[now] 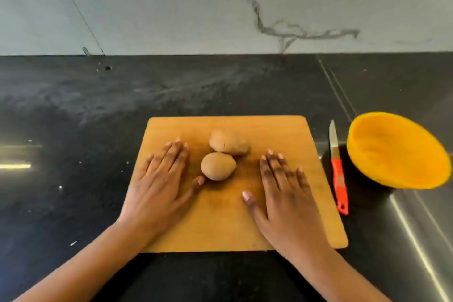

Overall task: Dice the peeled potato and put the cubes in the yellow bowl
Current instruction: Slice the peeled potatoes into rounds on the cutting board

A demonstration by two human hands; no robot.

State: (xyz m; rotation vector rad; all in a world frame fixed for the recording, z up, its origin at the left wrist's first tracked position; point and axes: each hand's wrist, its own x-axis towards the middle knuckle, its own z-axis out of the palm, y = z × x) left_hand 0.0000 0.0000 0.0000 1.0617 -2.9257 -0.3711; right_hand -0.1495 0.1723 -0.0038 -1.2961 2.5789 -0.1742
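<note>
Two potatoes are lying in the middle of the wooden cutting board (245, 225), and both are whole. The far potato (229, 142) is lying lengthwise behind the near potato (218, 167), and the two are touching. Whether either one is peeled cannot be told from this view.

The left hand (159, 186) is resting palm down on the board's left part, with fingers straight and close together and the thumb spread. The thumb tip is sitting just beside the near potato; contact cannot be confirmed. The right hand (286, 201) is lying flat on the board to the right of the potatoes, with fingers straight, slightly fanned and holding nothing.

The knife (337, 169), with a red handle, is lying on the black countertop (122, 105) just beside the board's right edge, with the blade pointing away from the person. The yellow bowl (392, 154) is standing right of the knife, with its opening tilted towards the camera. A marble wall (220, 7) is rising behind the countertop
</note>
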